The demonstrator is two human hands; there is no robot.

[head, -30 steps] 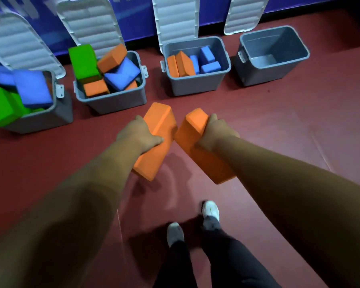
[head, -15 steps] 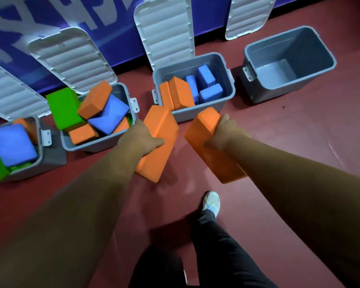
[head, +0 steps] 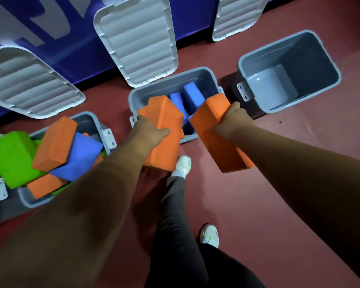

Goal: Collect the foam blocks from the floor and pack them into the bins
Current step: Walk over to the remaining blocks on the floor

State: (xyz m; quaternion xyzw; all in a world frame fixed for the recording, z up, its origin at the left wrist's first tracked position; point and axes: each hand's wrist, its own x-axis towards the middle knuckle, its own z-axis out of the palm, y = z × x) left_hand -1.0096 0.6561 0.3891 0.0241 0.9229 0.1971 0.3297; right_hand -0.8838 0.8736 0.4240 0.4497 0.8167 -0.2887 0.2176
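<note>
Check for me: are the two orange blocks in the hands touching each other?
Apart. The head view shows blue blocks and the bin's rim between the left hand's orange block and the right hand's orange block, so a clear gap separates them.

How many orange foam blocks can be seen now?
4 for sure: one in the left hand, one in the right hand, and two in the overfilled left bin, upper and lower. More may be hidden.
</note>
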